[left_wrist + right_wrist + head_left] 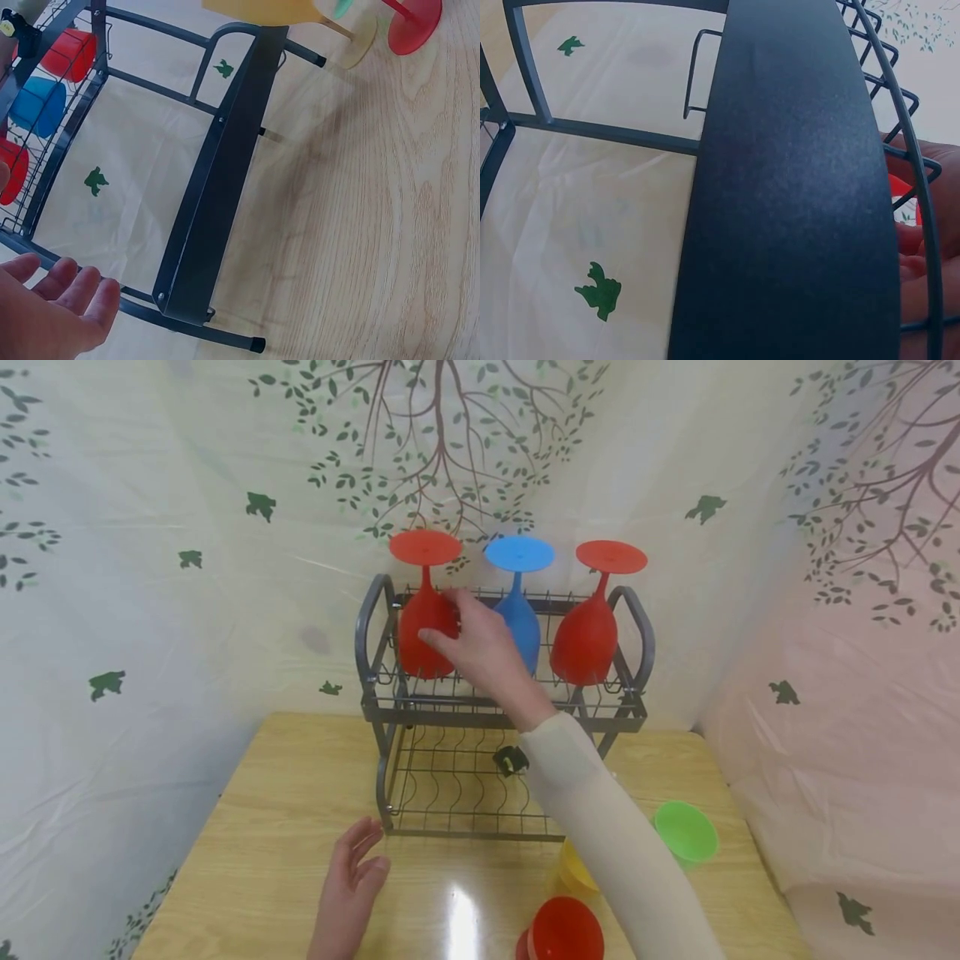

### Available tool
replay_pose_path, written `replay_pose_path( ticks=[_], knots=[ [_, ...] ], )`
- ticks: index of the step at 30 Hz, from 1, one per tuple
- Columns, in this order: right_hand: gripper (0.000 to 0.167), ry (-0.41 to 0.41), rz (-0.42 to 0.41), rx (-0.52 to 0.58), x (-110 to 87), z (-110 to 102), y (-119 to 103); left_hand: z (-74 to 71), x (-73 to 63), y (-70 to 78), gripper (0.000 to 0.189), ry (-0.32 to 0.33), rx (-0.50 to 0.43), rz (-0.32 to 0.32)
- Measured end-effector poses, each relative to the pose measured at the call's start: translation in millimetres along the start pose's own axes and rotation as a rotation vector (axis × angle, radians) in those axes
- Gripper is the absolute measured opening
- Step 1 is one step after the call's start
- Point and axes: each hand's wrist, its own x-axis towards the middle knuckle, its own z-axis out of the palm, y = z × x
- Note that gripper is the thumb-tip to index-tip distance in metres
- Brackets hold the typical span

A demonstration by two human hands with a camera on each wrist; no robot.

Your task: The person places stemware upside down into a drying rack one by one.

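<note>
Three plastic wine glasses stand upside down along the upper tier of a dark metal dish rack (450, 717). My right hand (483, 647) holds the left one, a red wine glass (415, 610), by its bowl, thumb on the near side and fingers round the right. Just behind that hand is the blue wine glass (522, 622), partly covered by it. At the right end stands another red wine glass (585, 643). My left hand (351, 881), fingers loosely bent and holding nothing, hovers by the rack's lower front left corner.
On the wooden table (292, 793), right of centre, are a green cup-like bowl (686, 831), a yellow wine glass (576, 867) partly behind my right sleeve (600, 827), and a red wine glass (566, 931) nearest me. A leaf-printed cloth (225, 635) hangs behind the rack.
</note>
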Motion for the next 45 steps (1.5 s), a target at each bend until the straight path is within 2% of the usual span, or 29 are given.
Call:
replay_pose_path(
  ticks=[3,6,8,13,20,31,37,41,45],
  knots=[
    [0.065,-0.01,0.018,-0.002,0.8,-0.4,1.4,1.7,0.2,-0.2,0.056,-0.004,0.001,-0.038],
    [0.065,-0.021,0.038,0.005,1.5,-1.1,2.7,3.8,-0.2,-1.4,0.056,0.002,0.002,-0.049],
    [0.064,-0.025,0.047,0.006,2.0,-1.6,3.5,5.2,-0.6,-2.6,0.055,0.006,0.002,-0.027],
    [0.063,-0.035,0.057,0.006,2.8,-2.1,5.6,7.0,-2.1,-5.8,0.051,0.006,-0.008,0.076],
    [0.065,-0.02,0.056,0.016,-1.3,-3.9,7.7,9.4,-3.5,-7.1,0.05,-0.002,-0.007,0.076],
    [0.063,0.054,-0.067,0.031,-28.7,-20.0,0.3,16.8,-5.4,-8.0,0.049,-0.029,-0.002,0.134],
    [0.06,0.124,-0.135,0.117,-49.4,-25.7,-0.3,22.3,-4.6,-5.2,0.052,-0.026,0.03,0.161],
    [0.056,0.175,-0.194,0.183,-62.4,-28.6,1.9,24.4,-5.8,-3.9,0.053,-0.035,0.056,0.144],
    [0.054,0.214,-0.213,0.196,-74.8,-31.9,4.7,25.8,-6.6,-3.4,0.053,-0.052,0.071,0.127]
  ],
)
